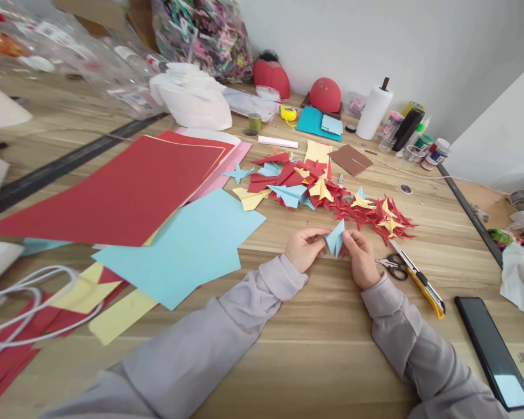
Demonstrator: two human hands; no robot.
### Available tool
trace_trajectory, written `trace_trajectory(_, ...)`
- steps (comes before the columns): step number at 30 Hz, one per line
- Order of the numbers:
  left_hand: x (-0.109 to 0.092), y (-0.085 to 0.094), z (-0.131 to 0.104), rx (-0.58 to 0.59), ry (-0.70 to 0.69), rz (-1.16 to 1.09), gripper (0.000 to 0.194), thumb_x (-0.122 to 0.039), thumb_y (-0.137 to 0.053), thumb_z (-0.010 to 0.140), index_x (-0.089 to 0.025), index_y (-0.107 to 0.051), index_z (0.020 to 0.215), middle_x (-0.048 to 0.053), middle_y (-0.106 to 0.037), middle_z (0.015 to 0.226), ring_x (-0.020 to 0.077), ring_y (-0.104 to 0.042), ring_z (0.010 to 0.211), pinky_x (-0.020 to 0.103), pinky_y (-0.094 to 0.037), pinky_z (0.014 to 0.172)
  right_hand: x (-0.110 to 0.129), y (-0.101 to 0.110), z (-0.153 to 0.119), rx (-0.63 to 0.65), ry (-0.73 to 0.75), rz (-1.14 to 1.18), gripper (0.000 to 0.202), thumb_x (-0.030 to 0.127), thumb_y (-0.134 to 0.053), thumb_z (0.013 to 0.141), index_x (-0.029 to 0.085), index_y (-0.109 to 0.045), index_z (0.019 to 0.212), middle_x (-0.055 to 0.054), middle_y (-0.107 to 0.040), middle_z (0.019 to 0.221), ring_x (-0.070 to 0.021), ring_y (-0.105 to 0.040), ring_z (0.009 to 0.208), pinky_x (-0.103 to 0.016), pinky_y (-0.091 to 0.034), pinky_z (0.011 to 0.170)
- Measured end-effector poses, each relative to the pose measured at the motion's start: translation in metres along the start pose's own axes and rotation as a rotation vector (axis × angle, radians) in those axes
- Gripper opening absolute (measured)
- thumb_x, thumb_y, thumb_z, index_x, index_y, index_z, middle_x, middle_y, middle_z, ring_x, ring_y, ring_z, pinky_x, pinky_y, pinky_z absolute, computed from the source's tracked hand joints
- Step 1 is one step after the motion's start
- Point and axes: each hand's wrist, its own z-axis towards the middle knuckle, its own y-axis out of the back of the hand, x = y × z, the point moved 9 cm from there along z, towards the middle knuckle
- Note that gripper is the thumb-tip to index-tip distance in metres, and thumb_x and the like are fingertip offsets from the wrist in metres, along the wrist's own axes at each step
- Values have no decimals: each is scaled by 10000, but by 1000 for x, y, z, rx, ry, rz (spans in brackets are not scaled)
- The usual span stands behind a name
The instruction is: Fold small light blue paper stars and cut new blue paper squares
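A small piece of folded light-blue paper (pixel 336 238) is held up between my two hands, just above the wooden table. My left hand (pixel 304 247) pinches its left corner between thumb and fingers. On the other side, my right hand (pixel 358 256) grips the right edge, thumb in front; the fingertips behind the paper are partly hidden. Just beyond my hands lies a heap of folded paper stars (pixel 321 188) and pieces in red, yellow and light blue. Scissors (pixel 395 266) and a yellow utility knife (pixel 419 279) lie to the right of my right hand.
Light-blue sheets (pixel 192 244) and a large red sheet (pixel 126 186) cover the left side. A white cable (pixel 30 285) loops at lower left. A phone (pixel 491 349) lies at lower right. Along the back stand a white paper roll (pixel 375 110), small bottles and a yellow tape measure (pixel 289 113).
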Motion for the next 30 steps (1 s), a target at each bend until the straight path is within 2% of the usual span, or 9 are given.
trace_trajectory(2, -3, -1, 1, 1, -32, -24, 146, -227, -679, 577, -140, -704, 692, 78, -709, 839, 146, -601, 587, 269, -482, 502, 2, 0, 0, -11, 19, 14, 270, 457, -628, 752, 190, -595, 728, 43, -546, 532, -92, -481, 472, -224, -397, 472)
trace_trajectory(4, -7, -1, 1, 3, -62, -24, 127, -220, -687, 571, -147, -706, 674, 84, -711, 871, 190, -639, 734, 320, -525, 657, 4, 1, 0, -28, 29, 35, 250, 433, -663, 724, 193, -597, 750, 45, -560, 552, -93, -494, 470, -228, -416, 466)
trace_trajectory(7, -12, 1, 0, 9, -86, -10, 111, -165, -655, 582, -159, -716, 674, 75, -710, 885, 221, -631, 903, 367, -493, 847, 5, 3, 0, -59, 36, 45, 246, 394, -715, 672, 198, -587, 748, 42, -583, 585, -97, -514, 474, -236, -442, 460)
trace_trajectory(9, -12, 2, -1, 22, -82, -40, 157, -142, -624, 591, -165, -723, 710, 73, -700, 939, 230, -614, 965, 375, -478, 882, 6, 5, 0, -83, 44, 24, 249, 375, -738, 643, 196, -585, 725, 39, -587, 586, -97, -515, 476, -236, -448, 459)
trace_trajectory(14, -14, 5, -1, -30, -134, -72, 215, -180, -711, 571, -168, -724, 786, 82, -628, 1100, 222, -586, 1009, 337, -488, 859, 6, 12, 0, -156, 72, -4, 237, 347, -756, 622, 189, -600, 704, 22, -600, 613, -94, -508, 483, -235, -448, 454)
trace_trajectory(20, -4, 6, 3, -69, -73, 17, 228, -295, -788, 518, -155, -707, 678, 39, -683, 745, 175, -618, 742, 324, -512, 738, 6, 16, 0, -197, 107, -18, 239, 347, -772, 594, 191, -619, 690, -9, -622, 706, -115, -525, 568, -241, -459, 479)
trace_trajectory(23, -1, 8, 3, -83, -32, 29, 246, -316, -793, 504, -153, -695, 660, 40, -693, 708, 177, -622, 702, 321, -511, 699, 6, 13, 0, -167, 89, -20, 240, 355, -769, 596, 184, -617, 670, -19, -623, 741, -110, -522, 572, -241, -462, 491)
trace_trajectory(26, 1, 8, 2, -76, 8, 14, 290, -310, -801, 490, -143, -674, 689, 37, -689, 681, 164, -621, 657, 303, -505, 662, 6, 12, 0, -161, 62, -9, 243, 342, -766, 604, 183, -598, 679, 7, -596, 659, -94, -498, 521, -233, -449, 480)
trace_trajectory(30, 3, 6, 3, -40, 41, -63, 376, -283, -813, 480, -138, -612, 763, 34, -688, 702, 141, -622, 635, 273, -493, 640, 6, 13, 0, -167, 46, 30, 312, 328, -783, 580, 199, -578, 777, 29, -598, 655, -94, -504, 516, -224, -432, 469)
